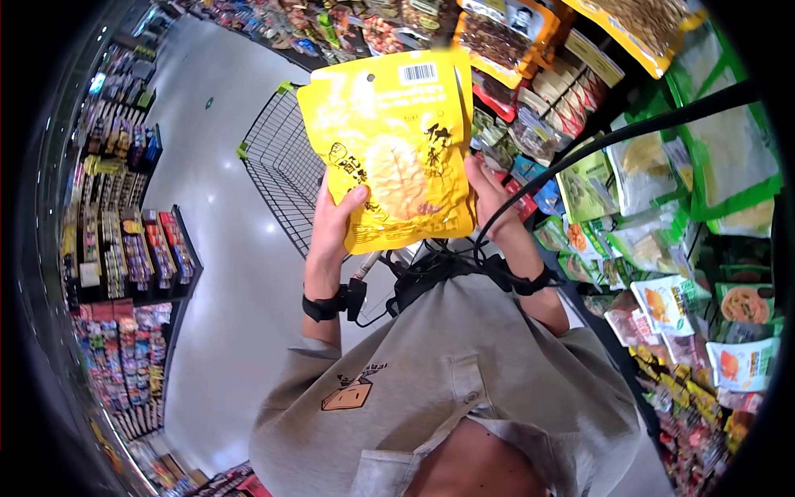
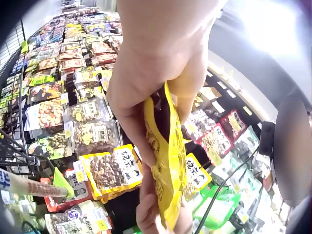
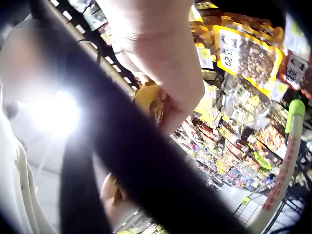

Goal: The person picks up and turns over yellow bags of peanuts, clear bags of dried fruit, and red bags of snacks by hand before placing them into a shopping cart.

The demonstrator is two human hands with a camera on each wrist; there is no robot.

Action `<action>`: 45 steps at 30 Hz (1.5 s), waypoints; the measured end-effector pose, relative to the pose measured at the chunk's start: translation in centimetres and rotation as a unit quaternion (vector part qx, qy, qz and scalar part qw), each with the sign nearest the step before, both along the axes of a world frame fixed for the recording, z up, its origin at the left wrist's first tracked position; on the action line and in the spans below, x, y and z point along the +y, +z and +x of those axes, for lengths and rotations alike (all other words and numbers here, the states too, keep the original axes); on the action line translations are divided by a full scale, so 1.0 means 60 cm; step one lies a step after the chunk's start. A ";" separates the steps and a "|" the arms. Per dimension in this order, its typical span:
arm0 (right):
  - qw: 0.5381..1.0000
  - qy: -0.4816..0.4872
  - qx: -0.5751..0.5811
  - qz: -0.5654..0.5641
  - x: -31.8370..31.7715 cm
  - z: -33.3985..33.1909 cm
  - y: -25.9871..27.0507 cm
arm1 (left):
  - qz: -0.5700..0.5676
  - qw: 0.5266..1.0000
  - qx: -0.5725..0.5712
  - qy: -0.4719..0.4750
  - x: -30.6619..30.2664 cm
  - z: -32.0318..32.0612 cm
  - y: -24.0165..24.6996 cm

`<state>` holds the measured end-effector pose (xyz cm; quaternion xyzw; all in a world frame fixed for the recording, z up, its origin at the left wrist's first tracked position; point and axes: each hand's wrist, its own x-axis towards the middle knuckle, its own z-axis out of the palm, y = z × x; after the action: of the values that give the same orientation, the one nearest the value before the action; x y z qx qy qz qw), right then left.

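A yellow snack bag with a barcode and dark printed characters is held up in front of the chest in the head view. A second yellow edge shows behind it. My left hand grips its lower left side, thumb on the front. The right hand holds the right edge, fingers mostly hidden behind. Seen edge-on in the left wrist view, the yellow bag sits between the left hand above and the other hand's fingers below. A dark strap blocks much of the right wrist view, where the right hand grips the bag.
A wire shopping cart stands just beyond the hands, left of the bag. Shelves of packaged snacks run along the right, with more shelves across the grey aisle floor. A black cable crosses near the right hand.
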<state>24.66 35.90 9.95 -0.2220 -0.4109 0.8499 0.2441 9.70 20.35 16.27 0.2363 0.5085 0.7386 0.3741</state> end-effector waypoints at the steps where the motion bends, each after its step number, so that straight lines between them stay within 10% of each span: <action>1: 1.000 -0.001 0.000 0.016 0.005 0.000 0.005 | -0.007 1.000 0.000 0.004 0.007 0.004 -0.001; 13: 0.979 -0.154 0.015 0.135 0.036 0.019 0.003 | -0.064 0.977 0.167 0.119 -0.097 -0.153 0.038; 18: 0.987 -0.149 0.060 -0.009 0.043 0.028 0.014 | -0.170 0.951 0.151 0.211 -0.157 -0.276 -0.012; 24: 0.985 -0.163 0.055 0.015 0.044 0.033 0.016 | -0.433 0.747 0.455 0.218 -0.183 -0.398 -0.249; 28: 0.983 -0.174 0.044 0.036 0.045 0.031 0.000 | -0.574 0.691 0.432 0.078 -0.169 -0.382 -0.366; 31: 0.983 -0.176 0.038 0.043 0.041 0.031 -0.007 | -0.549 0.721 0.421 -0.047 -0.152 -0.353 -0.403; 33: 0.982 -0.183 0.030 0.034 0.038 0.033 0.000 | -0.595 0.781 0.131 -0.137 -0.129 -0.317 -0.380; 36: 0.982 -0.185 0.020 0.029 0.040 0.035 -0.005 | -0.548 0.815 0.148 -0.111 -0.094 -0.298 -0.326; 38: 0.982 -0.183 0.016 0.033 0.039 0.033 -0.008 | -0.432 0.820 0.374 -0.030 -0.068 -0.302 -0.311; 41: 0.978 -0.193 -0.011 0.074 0.041 0.025 -0.010 | -0.228 0.848 0.472 0.083 0.014 -0.133 -0.112; 45: 0.958 -0.149 -0.070 0.235 0.016 0.012 0.014 | -0.026 0.932 0.352 -0.081 0.064 -0.006 -0.037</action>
<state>25.38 36.88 10.78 -0.2763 -0.5777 0.6653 0.3838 9.36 24.22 14.03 0.5119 0.6057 0.5617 0.2358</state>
